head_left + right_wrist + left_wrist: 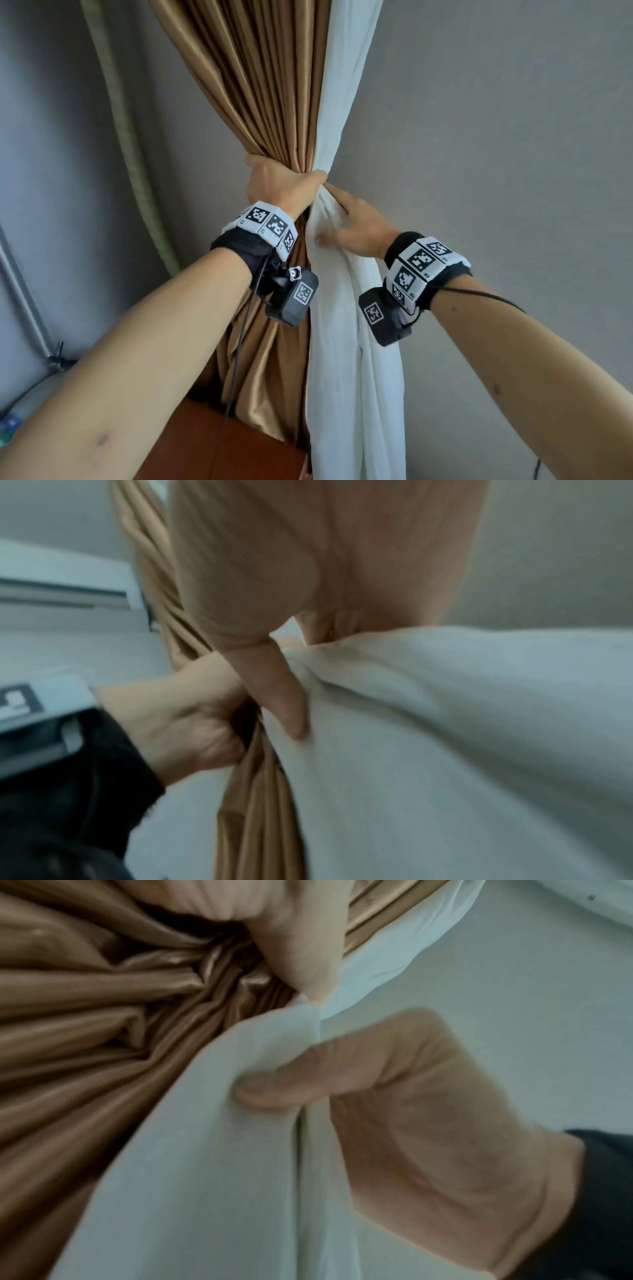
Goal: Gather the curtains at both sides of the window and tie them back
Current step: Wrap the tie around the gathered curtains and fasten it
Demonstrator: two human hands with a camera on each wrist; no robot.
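A brown pleated curtain point(260, 85) hangs beside a white sheer curtain point(346, 85) against a grey wall. My left hand point(281, 181) grips the brown curtain's gathered folds at mid height, squeezing them into a narrow waist, and its thumb reaches the white fabric. In the left wrist view the brown curtain point(103, 1042) fans out from that grip. My right hand point(352, 222) holds the white curtain just below and to the right. Its thumb point(270, 1091) presses on the front while its fingers are hidden behind the white curtain point(445, 750). No tie-back shows.
A reddish wooden cabinet point(222, 445) stands under the curtains. A pale green fabric strip point(120, 137) hangs left of the brown curtain. A grey pipe point(20, 291) runs down the left wall. A wall air conditioner point(61, 588) shows in the right wrist view.
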